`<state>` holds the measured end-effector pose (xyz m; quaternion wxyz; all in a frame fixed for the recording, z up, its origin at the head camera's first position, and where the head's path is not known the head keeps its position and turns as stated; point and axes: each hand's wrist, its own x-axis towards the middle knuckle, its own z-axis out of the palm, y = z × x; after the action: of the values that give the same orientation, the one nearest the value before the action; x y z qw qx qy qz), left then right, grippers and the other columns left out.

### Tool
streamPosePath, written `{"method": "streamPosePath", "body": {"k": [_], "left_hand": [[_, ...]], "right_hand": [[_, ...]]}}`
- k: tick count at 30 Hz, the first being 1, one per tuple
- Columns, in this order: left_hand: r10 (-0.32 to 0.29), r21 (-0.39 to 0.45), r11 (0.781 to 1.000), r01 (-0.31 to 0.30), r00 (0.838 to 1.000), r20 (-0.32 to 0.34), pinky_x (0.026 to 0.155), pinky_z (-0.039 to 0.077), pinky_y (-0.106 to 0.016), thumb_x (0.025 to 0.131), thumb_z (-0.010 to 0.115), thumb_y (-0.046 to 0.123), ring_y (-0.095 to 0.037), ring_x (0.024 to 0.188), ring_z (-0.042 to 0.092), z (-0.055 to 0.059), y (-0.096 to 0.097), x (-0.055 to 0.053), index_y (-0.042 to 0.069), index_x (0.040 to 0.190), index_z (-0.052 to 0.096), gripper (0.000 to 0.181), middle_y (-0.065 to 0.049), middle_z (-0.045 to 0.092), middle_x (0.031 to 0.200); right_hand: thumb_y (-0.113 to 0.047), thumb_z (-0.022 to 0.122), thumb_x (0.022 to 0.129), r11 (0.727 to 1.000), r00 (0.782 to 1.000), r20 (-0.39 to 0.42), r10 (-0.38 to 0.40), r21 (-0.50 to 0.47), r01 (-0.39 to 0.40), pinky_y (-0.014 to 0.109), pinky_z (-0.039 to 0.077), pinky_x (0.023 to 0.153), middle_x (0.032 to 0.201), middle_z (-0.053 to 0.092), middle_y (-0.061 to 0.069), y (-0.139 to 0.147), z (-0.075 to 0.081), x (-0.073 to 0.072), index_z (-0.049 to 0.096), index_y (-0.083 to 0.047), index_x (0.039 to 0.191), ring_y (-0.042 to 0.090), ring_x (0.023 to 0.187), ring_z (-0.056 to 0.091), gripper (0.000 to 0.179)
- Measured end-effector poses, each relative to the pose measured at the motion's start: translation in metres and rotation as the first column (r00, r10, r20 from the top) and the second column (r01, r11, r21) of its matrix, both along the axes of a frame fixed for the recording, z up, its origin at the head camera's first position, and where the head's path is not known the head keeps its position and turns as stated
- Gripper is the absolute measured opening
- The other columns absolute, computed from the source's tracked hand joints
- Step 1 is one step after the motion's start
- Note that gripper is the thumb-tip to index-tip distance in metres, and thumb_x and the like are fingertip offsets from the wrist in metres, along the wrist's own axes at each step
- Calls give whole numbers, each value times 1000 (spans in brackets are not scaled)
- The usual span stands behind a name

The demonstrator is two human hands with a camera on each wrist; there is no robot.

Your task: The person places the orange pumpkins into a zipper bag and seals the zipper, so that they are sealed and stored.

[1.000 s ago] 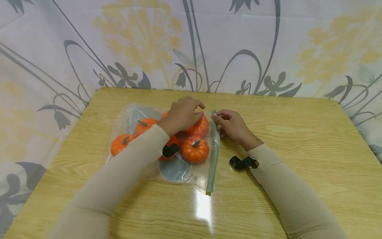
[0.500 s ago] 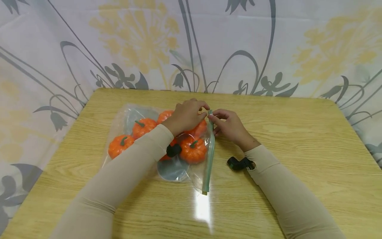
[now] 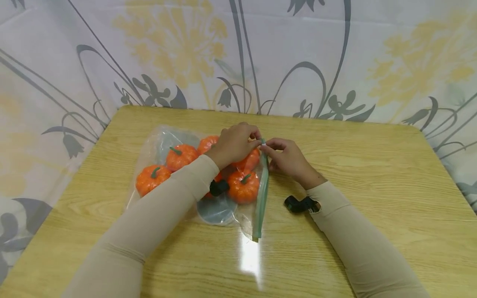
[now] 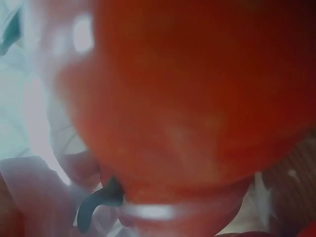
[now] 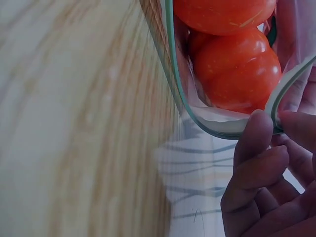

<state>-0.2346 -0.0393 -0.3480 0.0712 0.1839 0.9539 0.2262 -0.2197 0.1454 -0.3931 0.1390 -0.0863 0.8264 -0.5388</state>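
Observation:
A clear zip bag [image 3: 244, 221] lies on the table with several small orange pumpkins [image 3: 244, 188] inside, their stems green. Its green zip strip [image 3: 262, 198] runs along the right side. At the strip's far end my left hand [image 3: 235, 142] reaches over the pumpkins and pinches the bag's corner between thumb and forefinger. Right beside it, my right hand [image 3: 288, 159] pinches the same end of the strip. In the right wrist view the bag's mouth gapes, its green rim [image 5: 177, 86] curving round a pumpkin [image 5: 237, 71]. An orange pumpkin [image 4: 187, 98] fills most of the left wrist view.
The wood-grain table [image 3: 354, 165] spreads out on all sides of the bag. Behind it hangs a flower-patterned cloth [image 3: 275, 54]. A black wrist camera [image 3: 298, 204] juts from the right sleeve, and another camera [image 3: 219, 187] sits at the left wrist over the bag.
My left hand has moved right from above the pumpkins to the strip's far end and now pinches the corner there. My right hand has kept its pinch, with the strip drawn slightly left.

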Motion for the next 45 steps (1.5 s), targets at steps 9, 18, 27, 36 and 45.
{"method": "streamPosePath", "body": {"k": [9,18,27,36,45], "left_hand": [[23,-5,1000,-23,1000,-16,101,42,-53,101,58,34,-19,109,59,-4,0,1,25,96,68,15,2,62,113],[30,12,999,-30,999,-22,99,45,-50,101,59,33,-19,107,59,-5,-1,-2,22,98,70,16,1,62,113],[34,20,999,-34,999,-22,95,48,-46,100,60,32,-19,103,59,-7,0,-3,20,99,72,17,0,61,111],[30,17,999,-29,999,-38,96,48,-46,100,59,31,-18,102,59,-5,-1,-3,19,96,71,17,0,60,110],[25,-6,1000,-25,997,-78,102,42,-56,100,60,31,-18,108,61,-6,-2,-4,19,99,73,17,2,63,113]], "right_hand": [[-31,59,101,997,999,-2,48,67,-48,27,51,56,120,64,17,2,-4,2,71,-7,115,15,56,60,30],[-29,59,101,993,998,-26,61,103,-58,28,51,55,117,65,20,0,-3,3,72,-4,110,15,55,61,30],[-30,59,101,988,998,-28,58,142,-54,29,54,56,116,66,19,-1,-4,7,73,-4,109,17,56,64,30],[-28,60,100,989,997,-24,66,132,-63,28,53,55,110,67,20,-5,-4,10,73,-2,103,15,54,61,30],[-30,59,101,978,989,43,139,153,-144,31,53,58,101,67,15,-3,-3,10,72,-6,96,19,61,63,28]]}}
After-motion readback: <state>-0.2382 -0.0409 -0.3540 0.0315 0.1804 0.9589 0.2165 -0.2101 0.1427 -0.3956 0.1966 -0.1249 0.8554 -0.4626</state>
